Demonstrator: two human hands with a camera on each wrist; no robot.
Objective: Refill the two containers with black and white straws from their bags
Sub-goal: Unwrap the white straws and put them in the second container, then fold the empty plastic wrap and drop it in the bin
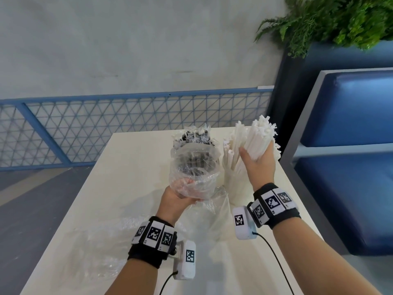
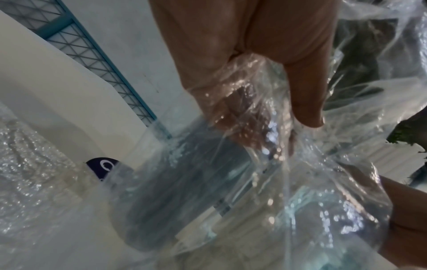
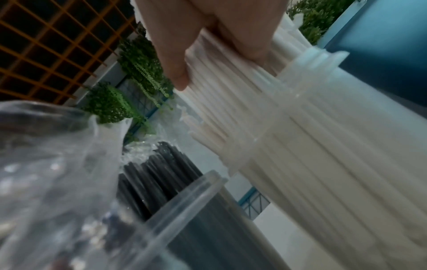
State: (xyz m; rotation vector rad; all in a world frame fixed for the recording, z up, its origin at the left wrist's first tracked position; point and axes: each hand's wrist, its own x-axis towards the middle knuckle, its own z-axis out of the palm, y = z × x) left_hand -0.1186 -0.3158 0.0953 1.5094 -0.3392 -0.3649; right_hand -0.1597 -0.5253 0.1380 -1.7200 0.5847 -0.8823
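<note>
My left hand (image 1: 187, 187) grips the bunched end of a clear plastic bag (image 1: 193, 167), thumb and fingers (image 2: 305, 95) curled into the film (image 2: 254, 131). The bag reaches toward the black straws (image 1: 192, 138), which stand in a clear container (image 3: 196, 210) behind it; dark straws (image 3: 157, 175) show above its rim. My right hand (image 1: 255, 155) is wrapped around a bundle of white straws (image 1: 260, 135) standing tilted in the second clear container (image 1: 232, 182). In the right wrist view my fingers (image 3: 175, 60) clasp the white straws (image 3: 231, 113) above that container's rim (image 3: 307, 87).
Crumpled clear plastic (image 1: 125, 233) lies on the cream table (image 1: 131, 167) near its front and left. A blue padded bench (image 1: 350, 124) stands close on the right, a blue mesh railing (image 1: 106, 128) beyond the table, and green plants (image 1: 331, 20) above right.
</note>
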